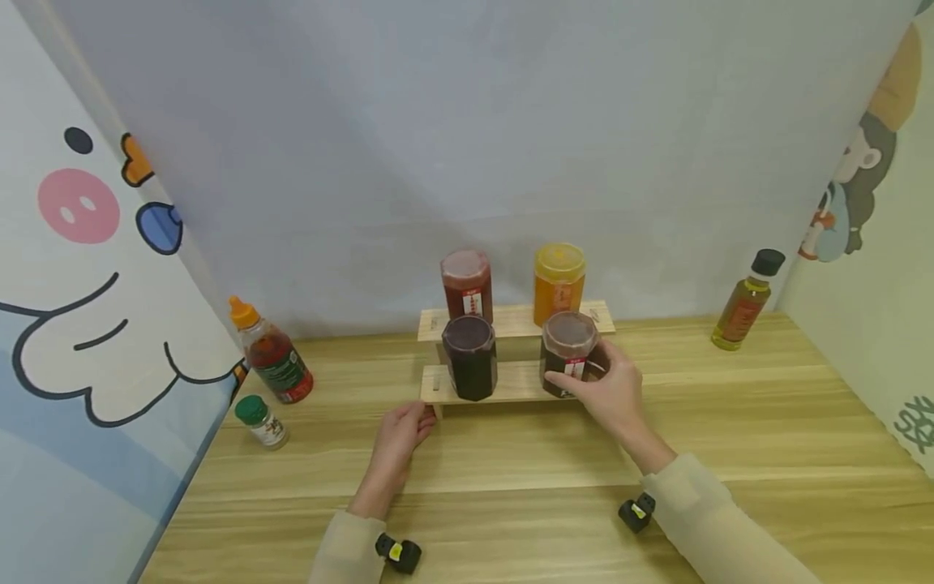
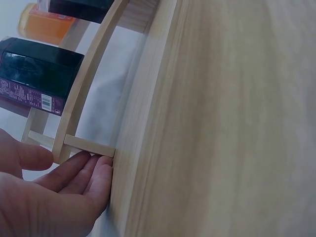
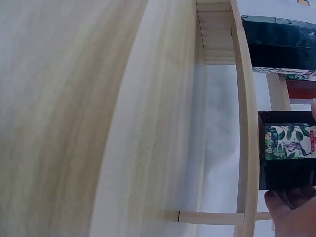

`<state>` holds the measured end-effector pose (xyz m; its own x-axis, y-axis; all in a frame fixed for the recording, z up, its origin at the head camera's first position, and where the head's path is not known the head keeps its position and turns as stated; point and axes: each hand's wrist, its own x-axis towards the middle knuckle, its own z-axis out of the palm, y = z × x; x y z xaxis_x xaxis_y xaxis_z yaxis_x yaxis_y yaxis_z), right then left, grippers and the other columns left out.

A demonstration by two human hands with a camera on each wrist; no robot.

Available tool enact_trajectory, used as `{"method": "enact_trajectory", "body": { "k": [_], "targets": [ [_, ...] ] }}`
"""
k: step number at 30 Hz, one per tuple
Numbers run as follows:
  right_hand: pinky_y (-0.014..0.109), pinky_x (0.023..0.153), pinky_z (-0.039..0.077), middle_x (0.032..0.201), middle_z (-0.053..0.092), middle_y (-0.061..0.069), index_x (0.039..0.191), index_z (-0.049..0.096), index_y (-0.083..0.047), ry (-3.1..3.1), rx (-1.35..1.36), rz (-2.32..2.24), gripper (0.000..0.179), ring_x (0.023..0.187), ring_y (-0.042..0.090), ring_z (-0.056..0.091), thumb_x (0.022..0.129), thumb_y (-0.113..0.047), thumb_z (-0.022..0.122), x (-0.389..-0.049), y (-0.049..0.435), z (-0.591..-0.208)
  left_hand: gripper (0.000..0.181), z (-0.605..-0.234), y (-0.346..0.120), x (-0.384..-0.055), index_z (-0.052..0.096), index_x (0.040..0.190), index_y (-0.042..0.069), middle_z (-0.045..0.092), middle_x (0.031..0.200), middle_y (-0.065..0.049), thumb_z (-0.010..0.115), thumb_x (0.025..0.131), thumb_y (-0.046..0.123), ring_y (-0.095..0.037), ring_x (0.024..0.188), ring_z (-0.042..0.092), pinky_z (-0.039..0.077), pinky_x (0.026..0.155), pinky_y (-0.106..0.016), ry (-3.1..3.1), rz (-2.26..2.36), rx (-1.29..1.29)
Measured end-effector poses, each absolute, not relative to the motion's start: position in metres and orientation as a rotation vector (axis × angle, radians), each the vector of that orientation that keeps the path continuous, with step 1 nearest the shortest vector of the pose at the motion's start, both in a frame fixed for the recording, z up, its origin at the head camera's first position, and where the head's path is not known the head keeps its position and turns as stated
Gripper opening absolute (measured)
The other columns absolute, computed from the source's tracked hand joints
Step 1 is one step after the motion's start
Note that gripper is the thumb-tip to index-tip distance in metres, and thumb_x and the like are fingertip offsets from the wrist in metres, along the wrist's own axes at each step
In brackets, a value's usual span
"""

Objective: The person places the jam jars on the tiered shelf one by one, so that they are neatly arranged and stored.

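A two-step wooden rack (image 1: 518, 392) bears several jars. My right hand (image 1: 613, 393) grips the dark jar with a clear lid (image 1: 571, 339) on the right of the lower step; in the right wrist view this jar (image 3: 286, 170) stands on the board. My left hand (image 1: 397, 438) holds the rack's lower left corner, its fingers (image 2: 96, 180) against the short leg and its thumb near the board's end. Left on the lower step is another dark jar (image 1: 470, 361). On the upper step stand a red jar (image 1: 460, 292) and an orange-yellow jar (image 1: 550, 296).
At the left of the wooden table (image 1: 503, 519) stand a red sauce bottle with an orange cap (image 1: 280, 361) and a green-capped shaker (image 1: 266, 426). An oil bottle with a black cap (image 1: 743, 308) is at the back right. Cloth walls rise behind and on both sides.
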<state>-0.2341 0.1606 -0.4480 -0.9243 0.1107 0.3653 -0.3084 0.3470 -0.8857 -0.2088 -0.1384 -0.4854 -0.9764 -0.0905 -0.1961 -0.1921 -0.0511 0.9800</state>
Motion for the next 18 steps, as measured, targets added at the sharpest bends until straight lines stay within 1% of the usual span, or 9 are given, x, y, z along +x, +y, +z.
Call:
{"method": "enact_trajectory", "body": {
  "k": [9, 18],
  "targets": [
    [0.032, 0.085, 0.052, 0.117, 0.063, 0.015, 0.125, 0.058, -0.002, -2.2, 0.18, 1.752, 0.07, 0.105, 0.023, 0.06, 0.064, -0.017, 0.09, -0.231, 0.167, -0.447, 0.042, -0.486, -0.139, -0.208, 0.044, 0.129, -0.019, 0.05, 0.125, -0.03, 0.038, 0.103, 0.014, -0.034, 0.112, 0.052, 0.043, 0.098, -0.041, 2.131, 2.193, -0.311],
    [0.039, 0.091, 0.049, 0.116, 0.063, 0.015, 0.122, 0.059, -0.001, -2.175, 0.159, 1.758, 0.067, 0.107, 0.025, 0.06, 0.066, -0.019, 0.09, -0.224, 0.176, -0.442, 0.041, -0.484, -0.137, -0.207, 0.044, 0.129, -0.019, 0.05, 0.124, -0.031, 0.038, 0.103, 0.013, -0.036, 0.112, 0.051, 0.043, 0.098, -0.041, 2.134, 2.188, -0.314]
  ]
}}
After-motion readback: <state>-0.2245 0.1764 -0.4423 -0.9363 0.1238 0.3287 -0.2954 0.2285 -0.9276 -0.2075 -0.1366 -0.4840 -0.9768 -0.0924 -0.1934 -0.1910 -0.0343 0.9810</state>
